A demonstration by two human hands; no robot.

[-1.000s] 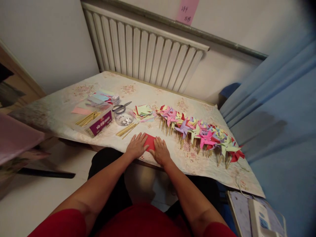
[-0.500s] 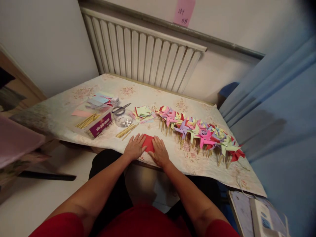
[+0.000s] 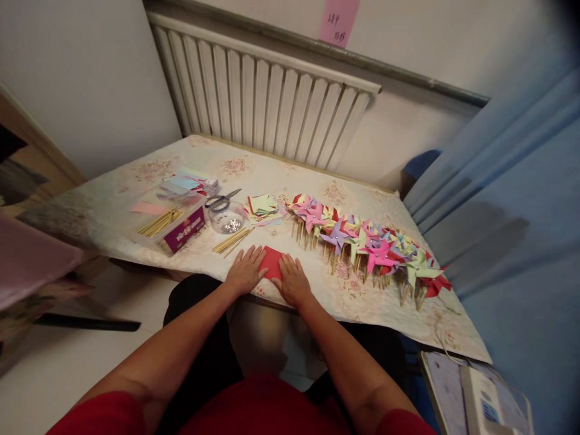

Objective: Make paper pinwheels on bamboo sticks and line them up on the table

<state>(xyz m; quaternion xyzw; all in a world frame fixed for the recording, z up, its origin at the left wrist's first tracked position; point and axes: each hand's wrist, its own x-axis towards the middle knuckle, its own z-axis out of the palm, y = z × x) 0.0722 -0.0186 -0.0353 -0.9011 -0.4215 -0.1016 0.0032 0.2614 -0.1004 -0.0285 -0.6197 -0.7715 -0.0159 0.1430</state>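
A red paper square [image 3: 271, 263] lies flat near the table's front edge. My left hand [image 3: 245, 270] rests flat over its left side, fingers stretched out. On its right side lies my right hand [image 3: 294, 280], also flat with fingers extended. Just beyond my left hand is a small bundle of wooden sticks [image 3: 232, 241]. Behind that stands a clear round dish [image 3: 225, 219] with small shiny pieces in it, and scissors [image 3: 220, 201] lie across its far rim. A stack of coloured paper [image 3: 263, 206] sits farther back.
Rows of paper pinwheels [image 3: 357, 235] on sticks cover the right part of the table. At left, a clear box with a purple label [image 3: 186, 232] holds more sticks, beside coloured papers [image 3: 185, 180]. A radiator [image 3: 267, 90] runs along the wall; a blue curtain [image 3: 521, 199] hangs at right.
Both hands stay on the red paper, with only a very slight shift in my fingers. The other things on the table keep their places.
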